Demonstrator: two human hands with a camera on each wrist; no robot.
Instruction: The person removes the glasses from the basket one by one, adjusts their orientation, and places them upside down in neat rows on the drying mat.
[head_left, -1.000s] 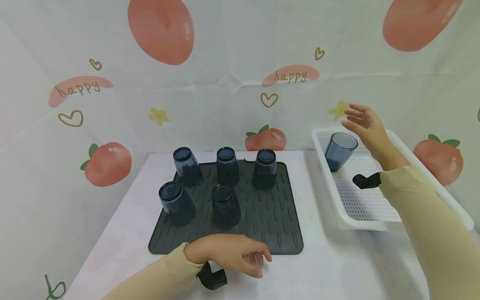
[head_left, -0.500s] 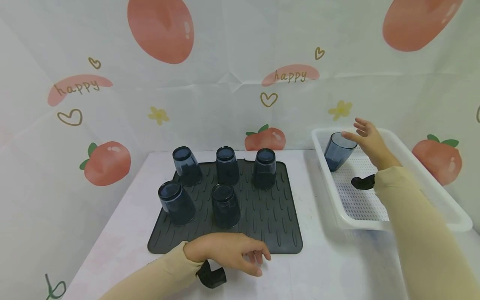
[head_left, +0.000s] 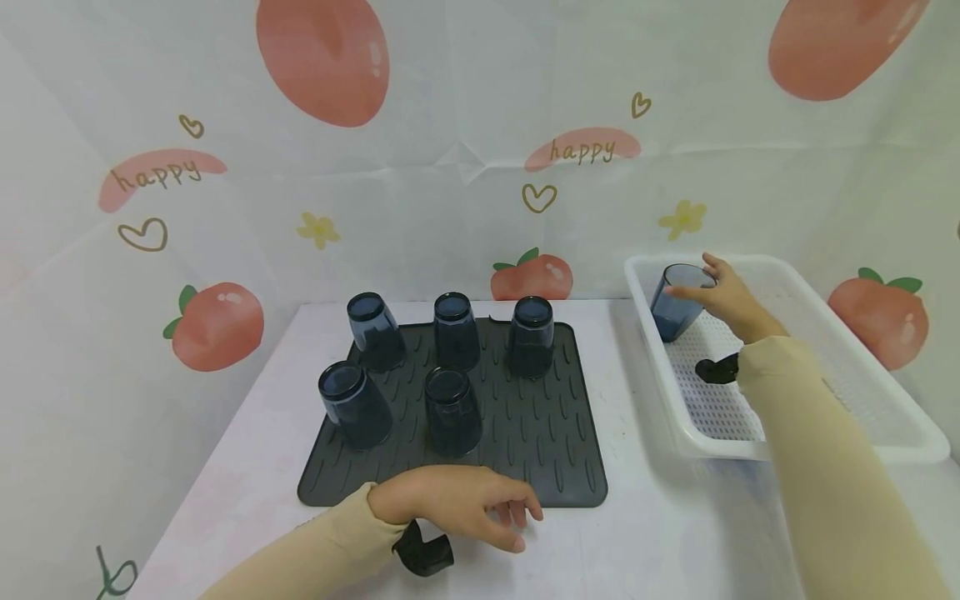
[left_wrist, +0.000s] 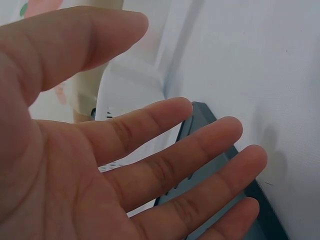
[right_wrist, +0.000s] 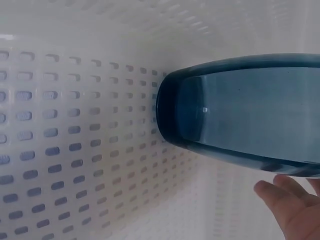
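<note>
A blue-tinted drinking glass stands upright, slightly leaning, at the left back of the white plastic basket. Around its upper part, my right hand is spread, thumb on the near side and fingers at the right. In the right wrist view, the fingertips lie close beside the glass wall, with a small gap showing. My left hand hovers by the front edge of a black ridged drying mat, fingers loosely bent and holding nothing; the left wrist view shows its bare palm.
Several matching glasses stand upside down on the mat, among them one at front left, one at front middle and one at back right. A white printed sheet hangs behind the table.
My right hand has come down and left from above the basket to the glass, its thumb now passing in front of the rim. The left hand and the glasses have stayed put.
</note>
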